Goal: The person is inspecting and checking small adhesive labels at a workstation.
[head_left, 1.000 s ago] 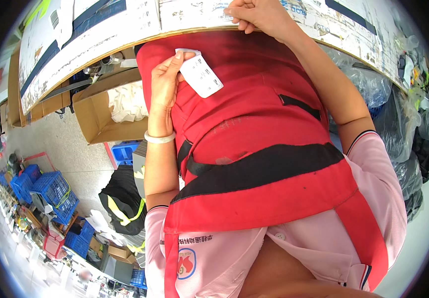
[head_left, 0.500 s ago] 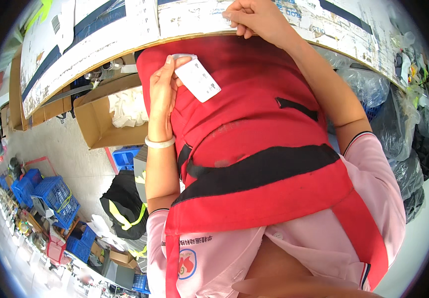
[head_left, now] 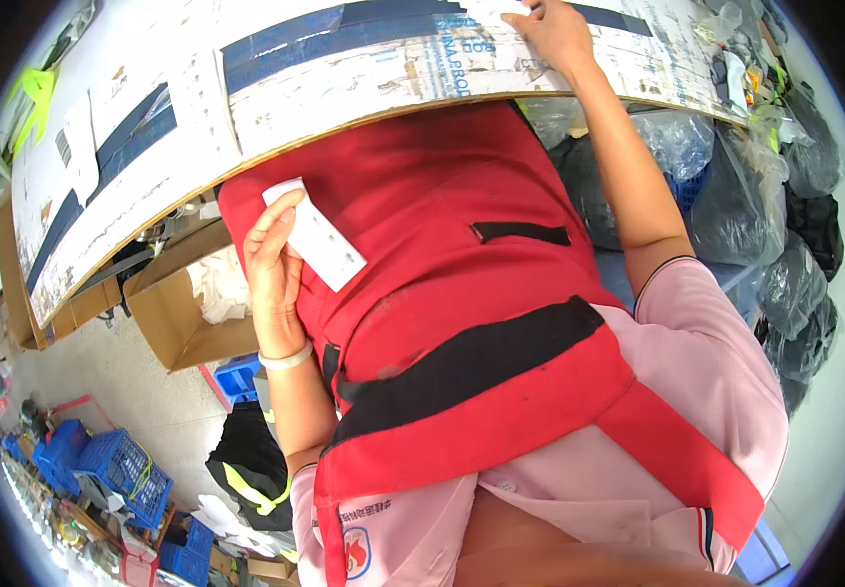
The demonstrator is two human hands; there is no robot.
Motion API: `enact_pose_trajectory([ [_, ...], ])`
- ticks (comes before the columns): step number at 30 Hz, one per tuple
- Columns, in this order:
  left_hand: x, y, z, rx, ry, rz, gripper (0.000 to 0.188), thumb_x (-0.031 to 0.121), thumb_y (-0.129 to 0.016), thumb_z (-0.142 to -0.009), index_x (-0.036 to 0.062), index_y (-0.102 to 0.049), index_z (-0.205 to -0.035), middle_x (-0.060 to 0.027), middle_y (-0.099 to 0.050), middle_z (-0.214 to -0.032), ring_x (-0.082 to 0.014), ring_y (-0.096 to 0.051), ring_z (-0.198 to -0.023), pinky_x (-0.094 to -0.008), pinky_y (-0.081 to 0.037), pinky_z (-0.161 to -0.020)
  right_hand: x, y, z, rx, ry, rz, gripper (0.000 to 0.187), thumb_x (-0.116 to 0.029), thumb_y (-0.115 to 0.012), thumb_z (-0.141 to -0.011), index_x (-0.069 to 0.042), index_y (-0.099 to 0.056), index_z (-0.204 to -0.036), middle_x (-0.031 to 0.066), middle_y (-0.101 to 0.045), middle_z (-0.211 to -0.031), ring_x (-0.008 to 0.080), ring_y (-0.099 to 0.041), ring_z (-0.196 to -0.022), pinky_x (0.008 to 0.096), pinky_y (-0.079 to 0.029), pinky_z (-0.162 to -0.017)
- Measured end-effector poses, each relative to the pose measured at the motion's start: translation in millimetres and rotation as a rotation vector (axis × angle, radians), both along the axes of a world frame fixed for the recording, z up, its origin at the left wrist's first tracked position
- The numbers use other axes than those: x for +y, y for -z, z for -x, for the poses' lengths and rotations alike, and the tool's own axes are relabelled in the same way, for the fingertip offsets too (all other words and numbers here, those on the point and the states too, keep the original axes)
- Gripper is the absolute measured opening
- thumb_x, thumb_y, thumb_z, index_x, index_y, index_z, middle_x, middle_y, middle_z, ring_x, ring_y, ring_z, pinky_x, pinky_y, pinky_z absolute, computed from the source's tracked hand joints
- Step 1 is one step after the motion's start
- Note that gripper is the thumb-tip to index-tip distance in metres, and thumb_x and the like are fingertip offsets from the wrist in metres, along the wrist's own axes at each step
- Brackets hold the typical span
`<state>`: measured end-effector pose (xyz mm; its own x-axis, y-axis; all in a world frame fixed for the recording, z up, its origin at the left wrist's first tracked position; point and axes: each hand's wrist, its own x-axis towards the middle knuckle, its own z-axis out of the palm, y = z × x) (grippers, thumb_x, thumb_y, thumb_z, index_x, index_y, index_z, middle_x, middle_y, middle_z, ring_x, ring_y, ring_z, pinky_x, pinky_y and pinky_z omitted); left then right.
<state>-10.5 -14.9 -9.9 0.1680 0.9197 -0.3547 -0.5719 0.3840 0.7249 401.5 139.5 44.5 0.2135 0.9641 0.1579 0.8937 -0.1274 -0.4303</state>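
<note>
- Counter (head_left: 344, 73): white, worn, dark-taped; spans the far side.
- Room: carton (head_left: 163, 328) and blue crates (head_left: 127, 472) left; plastic bags (head_left: 747, 196) right.
- Sheet (head_left: 326, 247): over the apron (head_left: 422, 235); long axis diagonal, free end pointing near-right.
- Left hand (head_left: 274, 249): grip pinched on the sheet's far-left part.
- Right hand (head_left: 557, 34): at the counter, fingers bent; cannot tell whether its grip holds anything.

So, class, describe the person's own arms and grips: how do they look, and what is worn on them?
The left grip and right grip are bare, without gloves. A pale, smooth bangle circles the left wrist; none shows on the right. Both arms emerge from short pink sleeves with dark-edged hems.
</note>
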Motion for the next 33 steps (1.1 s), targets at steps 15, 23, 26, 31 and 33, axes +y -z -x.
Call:
enact_pose_trajectory([
  [15, 2.9, -41.9, -25.4, 0.093, 0.054, -0.021, 0.024, 0.009, -0.065, -0.089, -0.0043, -0.065, -0.108, -0.0085, -0.068, -0.096, -0.0103, -0.062, -0.085, -0.0235, -0.050, -0.078, -105.4, -14.9, 181.3, 1.013, -0.629, 0.832, 0.020, -0.021, -0.065, -0.089, -0.001, -0.066, -0.090, 0.0011, -0.060, -0.066, 0.0064, -0.055, -0.055, 0.0192, -0.045, -0.051],
  [23, -3.4, -33.8, -20.9, 0.318, 0.148, -0.093, 0.019, 0.003, -0.068, -0.085, -0.0035, -0.068, -0.103, -0.0078, -0.070, -0.091, -0.0094, -0.063, -0.081, -0.0227, -0.051, -0.073, -109.1, -6.0, 188.4, 1.019, -0.653, 0.559, 0.016, -0.017, -0.063, -0.090, -0.001, -0.065, -0.089, 0.0016, -0.062, -0.081, 0.0063, -0.056, -0.066, 0.0206, -0.046, -0.058],
  [26, -0.6, -31.0, -25.3, 0.375, 0.176, -0.126, 0.019, 0.008, -0.067, -0.087, -0.0036, -0.068, -0.102, -0.0078, -0.070, -0.089, -0.0094, -0.063, -0.078, -0.0225, -0.051, -0.072, -104.5, 5.3, 184.9, 0.874, -0.771, 0.316, 0.013, -0.014, -0.062, -0.090, -0.001, -0.065, -0.091, 0.0006, -0.062, -0.082, 0.0061, -0.055, -0.068, 0.0213, -0.045, -0.060],
  [31, 6.3, -10.3, -11.7, 0.216, 0.242, -0.077, 0.037, 0.030, -0.055, -0.096, -0.0044, -0.069, -0.100, -0.0076, -0.070, -0.082, -0.0099, -0.061, -0.070, -0.0216, -0.049, -0.067, -91.9, -15.1, 177.0, 0.847, -0.735, 0.420, 0.014, -0.014, -0.062, -0.090, 0.000, -0.066, -0.093, 0.0007, -0.063, -0.080, 0.0058, -0.056, -0.069, 0.0206, -0.045, -0.062],
  [33, 9.7, -14.8, -15.4, 0.392, 0.194, 0.034, 0.053, 0.039, -0.043, -0.100, -0.0063, -0.069, -0.095, -0.0111, -0.068, -0.084, -0.0143, -0.062, -0.069, -0.0269, -0.050, -0.070, -77.1, -21.5, 165.5, 0.858, -0.524, 0.452, 0.016, -0.015, -0.062, -0.090, 0.000, -0.066, -0.094, 0.0012, -0.064, -0.079, 0.0057, -0.057, -0.070, 0.0200, -0.046, -0.063],
])
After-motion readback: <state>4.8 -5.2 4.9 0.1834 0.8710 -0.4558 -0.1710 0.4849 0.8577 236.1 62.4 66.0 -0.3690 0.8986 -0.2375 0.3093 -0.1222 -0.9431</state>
